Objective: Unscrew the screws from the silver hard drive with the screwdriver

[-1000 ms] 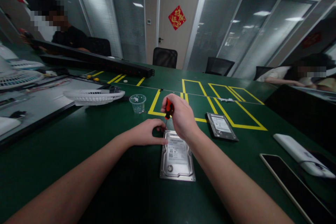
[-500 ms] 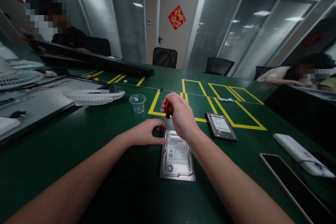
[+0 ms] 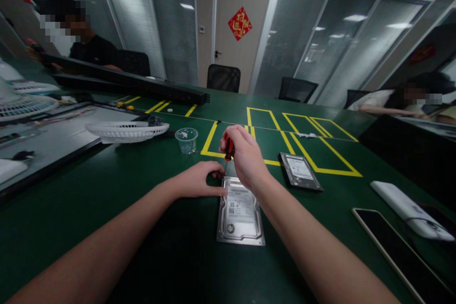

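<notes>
A silver hard drive [image 3: 244,213] lies label up on the green table in front of me. My right hand [image 3: 245,154] is closed around the red and black handle of a screwdriver [image 3: 230,148], held nearly upright. Its thin shaft points down at the drive's far left corner; the tip is too small to make out. My left hand [image 3: 201,179] grips the drive at that same corner, its thumb on the left edge and its fingertips curled near the shaft. Beyond my right hand sits a second hard drive [image 3: 300,171], darker at its edges.
A clear plastic cup [image 3: 186,141] with small bits stands beyond my left hand. Left of it lie a white fan grille [image 3: 127,130] and a large flat panel [image 3: 53,140]. At right are a phone [image 3: 392,251] and a white device [image 3: 409,210]. Two people sit across the table.
The screwdriver handle has turned and tilted slightly in my right hand. My left hand and the hard drive have stayed in place.
</notes>
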`<move>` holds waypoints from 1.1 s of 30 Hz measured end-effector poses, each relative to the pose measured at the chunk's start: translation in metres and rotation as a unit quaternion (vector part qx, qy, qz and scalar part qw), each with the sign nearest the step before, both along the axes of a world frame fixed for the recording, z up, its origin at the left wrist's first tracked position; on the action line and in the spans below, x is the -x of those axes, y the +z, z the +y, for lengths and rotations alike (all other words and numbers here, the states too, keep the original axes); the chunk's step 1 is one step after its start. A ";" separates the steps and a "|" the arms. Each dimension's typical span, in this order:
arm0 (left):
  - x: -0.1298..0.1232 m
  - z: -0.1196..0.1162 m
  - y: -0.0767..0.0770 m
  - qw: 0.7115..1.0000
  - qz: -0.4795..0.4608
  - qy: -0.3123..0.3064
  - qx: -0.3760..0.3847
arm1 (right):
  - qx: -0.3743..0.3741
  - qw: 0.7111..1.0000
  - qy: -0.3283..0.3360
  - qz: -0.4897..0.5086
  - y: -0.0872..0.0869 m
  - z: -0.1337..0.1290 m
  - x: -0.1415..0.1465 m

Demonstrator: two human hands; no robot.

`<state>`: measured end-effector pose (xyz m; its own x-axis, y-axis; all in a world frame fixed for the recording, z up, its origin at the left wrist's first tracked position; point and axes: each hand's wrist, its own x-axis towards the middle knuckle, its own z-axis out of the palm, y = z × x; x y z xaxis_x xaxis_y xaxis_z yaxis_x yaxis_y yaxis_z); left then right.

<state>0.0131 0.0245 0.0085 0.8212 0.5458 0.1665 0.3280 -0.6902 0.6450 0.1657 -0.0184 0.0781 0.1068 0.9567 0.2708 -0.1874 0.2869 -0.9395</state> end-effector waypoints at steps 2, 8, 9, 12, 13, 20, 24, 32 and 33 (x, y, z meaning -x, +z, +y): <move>0.000 0.000 0.000 1.000 -0.002 -0.002 -0.001 | -0.002 1.000 -0.003 0.000 -0.001 0.000 0.000; 0.000 0.001 -0.002 1.000 -0.001 0.001 0.002 | 0.007 1.000 -0.003 0.005 -0.001 0.002 -0.001; 0.000 0.001 -0.002 1.000 0.001 0.002 0.003 | 0.009 1.000 -0.002 0.003 -0.001 0.002 -0.002; 0.000 0.000 0.000 1.000 0.005 0.005 0.003 | 0.006 1.000 -0.002 -0.004 -0.001 0.002 -0.002; 0.000 0.000 0.000 1.000 0.006 0.006 0.004 | 0.004 1.000 -0.001 -0.004 0.000 0.002 -0.002; 0.000 0.001 -0.001 1.000 -0.002 0.002 0.004 | 0.009 1.000 0.006 -0.009 0.003 0.000 0.000; 0.000 0.001 -0.001 1.000 0.000 0.001 0.003 | 0.015 1.000 -0.007 0.001 0.003 -0.001 0.000; 0.000 0.001 0.000 1.000 0.001 0.000 0.003 | 0.000 1.000 -0.013 -0.009 -0.003 0.002 -0.003; 0.000 0.000 0.000 1.000 0.002 0.001 0.004 | 0.000 1.000 -0.014 -0.010 -0.003 0.002 -0.004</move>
<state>0.0131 0.0249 0.0084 0.8204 0.5494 0.1584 0.3326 -0.6838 0.6494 0.1694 -0.0163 0.0747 0.1276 0.9536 0.2726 -0.1596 0.2910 -0.9433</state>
